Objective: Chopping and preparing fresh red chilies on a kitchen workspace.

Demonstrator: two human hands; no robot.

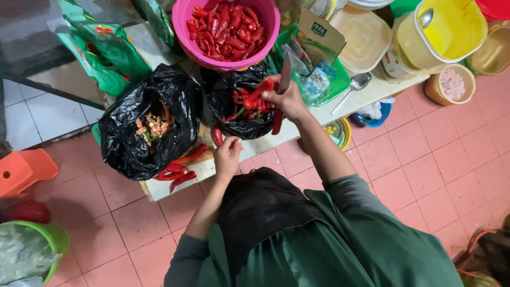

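Seen from above, a person in a green top works at a low desk (265, 144). The right hand (287, 98) is closed around a red-handled knife (280, 98), blade pointing away from the body, and also grips a red chilli (264, 86) over a black bag of red chillies (241, 106) just left of that hand. The left hand (227, 155) sits nearer the body, fingers curled together — whether it holds anything cannot be told. Left of it lies a second black bag (149, 122) of stems and scraps, with loose chillies (178, 172) beside it. Beyond the right hand stands a pink bowl (229, 32) of red chillies.
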